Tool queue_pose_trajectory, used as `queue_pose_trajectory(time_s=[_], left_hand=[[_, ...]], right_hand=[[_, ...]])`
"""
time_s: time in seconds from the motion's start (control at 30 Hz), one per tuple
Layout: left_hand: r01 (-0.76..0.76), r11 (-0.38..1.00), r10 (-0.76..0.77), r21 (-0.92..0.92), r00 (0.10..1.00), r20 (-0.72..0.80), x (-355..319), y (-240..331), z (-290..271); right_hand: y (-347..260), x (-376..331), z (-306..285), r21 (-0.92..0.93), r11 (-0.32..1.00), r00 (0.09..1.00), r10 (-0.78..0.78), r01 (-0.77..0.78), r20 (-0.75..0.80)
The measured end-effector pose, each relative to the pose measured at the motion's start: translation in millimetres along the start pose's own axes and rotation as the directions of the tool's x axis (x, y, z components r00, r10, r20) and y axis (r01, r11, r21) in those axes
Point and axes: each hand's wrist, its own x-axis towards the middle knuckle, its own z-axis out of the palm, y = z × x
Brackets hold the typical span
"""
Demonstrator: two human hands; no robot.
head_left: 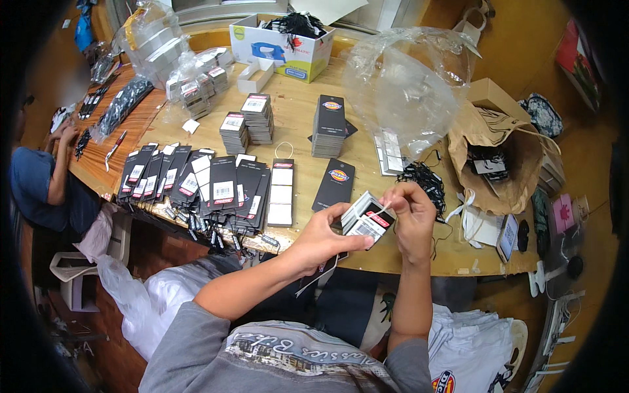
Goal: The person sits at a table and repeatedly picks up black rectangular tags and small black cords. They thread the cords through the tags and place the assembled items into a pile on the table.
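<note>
My left hand is closed around a small stack of tags with a black, red and white face, its thumb pressed along the near edge. Above the stack's right side, my right hand pinches a thin pale band that runs across the top tag. Whether the band is elastic or string I cannot tell. Just beyond my hands lies a black hang tag. To its left is a row of white labels with a pale loop at its far end. A thin white cord hangs below my left hand.
Fanned black tags with dark cords cover the table's left front. Stacks of tags stand mid-table, before a cardboard box of black cords. At right are a clear plastic bag, a paper bag and a phone. Another person sits at left.
</note>
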Motion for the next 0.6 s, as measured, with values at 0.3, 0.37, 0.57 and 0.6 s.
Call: queue_pose_trajectory(time_s=[0.3, 0.37, 0.57, 0.6], left_hand=[[0.199, 0.977, -0.191, -0.075, 0.977, 0.095, -0.6, 14.4, -9.3], [0.314, 0.948, -0.306, -0.051, 0.944, 0.125, -4.6, 24.5, -10.6], [0.200, 0.980, -0.196, -0.022, 0.974, 0.116, 3.2, 5.9, -6.0], [0.246, 0.969, -0.239, -0.034, 0.962, 0.129, 2.8, 5.3, -7.6]], right_hand=[[-5.0, 2.2, 2.5, -0.399, 0.916, 0.998, -0.021, 0.044, 0.062], [-4.3, 6.0, -2.3, -0.407, 0.857, 0.945, -0.250, 0.317, 0.211], [0.1, 11.0, -0.6, -0.027, 0.997, 0.985, 0.071, -0.067, 0.158], [1.7, 11.5, -2.1, -0.065, 0.994, 0.982, 0.096, -0.086, 0.163]])
